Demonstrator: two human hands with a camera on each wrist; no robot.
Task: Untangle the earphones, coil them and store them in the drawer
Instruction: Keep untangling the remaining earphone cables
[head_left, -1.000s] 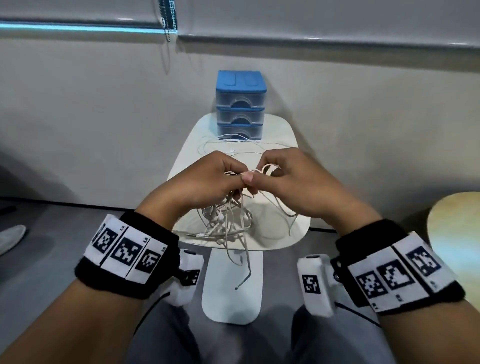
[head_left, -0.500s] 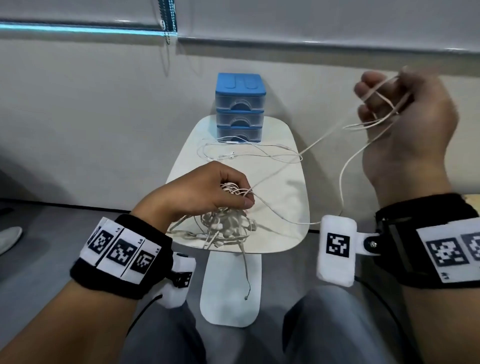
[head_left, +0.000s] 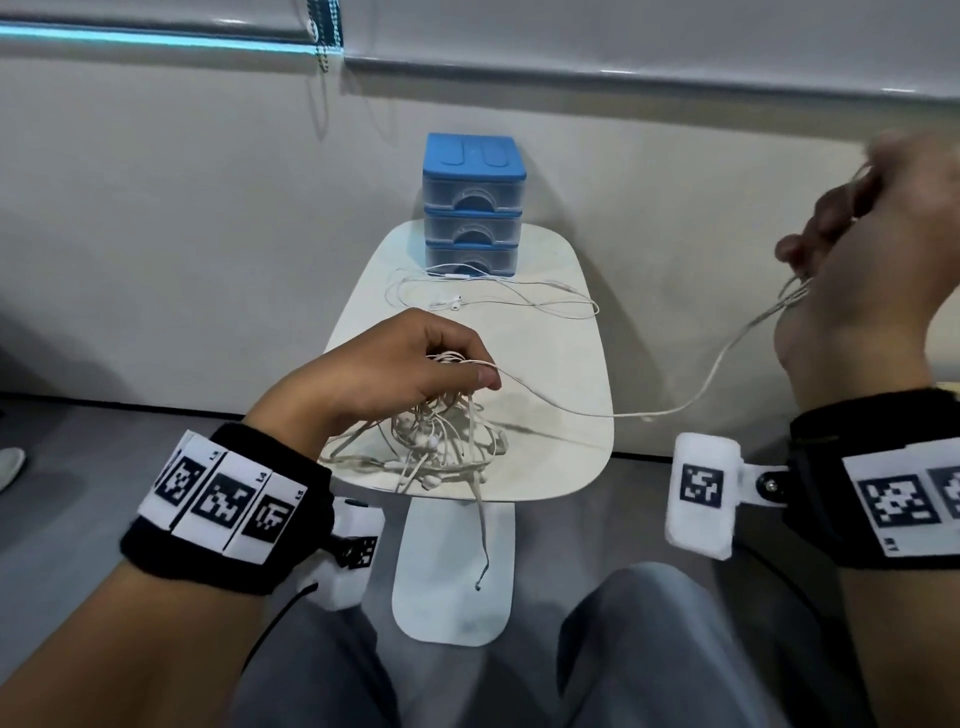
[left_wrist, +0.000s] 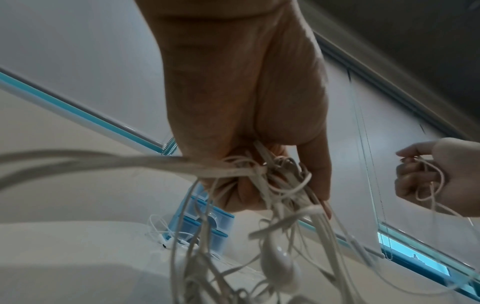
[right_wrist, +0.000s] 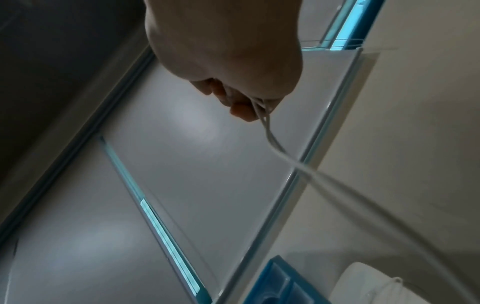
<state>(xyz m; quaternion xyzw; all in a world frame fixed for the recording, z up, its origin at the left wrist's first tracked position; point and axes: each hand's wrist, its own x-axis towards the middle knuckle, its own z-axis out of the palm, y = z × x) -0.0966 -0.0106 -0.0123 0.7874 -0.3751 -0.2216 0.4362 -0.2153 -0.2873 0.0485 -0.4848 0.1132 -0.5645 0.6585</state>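
Observation:
A tangled bundle of white earphones (head_left: 441, 441) hangs from my left hand (head_left: 415, 364) just above the near part of the small white table (head_left: 571, 457). The left hand's fingers (left_wrist: 317, 174) curl round the top of the tangle (left_wrist: 262, 172). My right hand (head_left: 872, 260) is raised far to the right and grips one pulled-out cord (head_left: 722, 358), which runs slack back to the tangle. The right wrist view shows that cord (right_wrist: 267, 125) leaving the curled fingers (right_wrist: 241, 111). A blue drawer unit (head_left: 472, 208) with three closed drawers stands at the table's far end.
A separate loose earphone set (head_left: 493, 296) lies spread on the table in front of the drawers. One cord end (head_left: 480, 582) dangles below the table's near edge over the table's base (head_left: 452, 597). My knees are below. A wall lies behind.
From both hands pinching the tangle together, my right hand pulled a cord out up and to the right, then farther right and lower. The left hand kept hold of the bundle.

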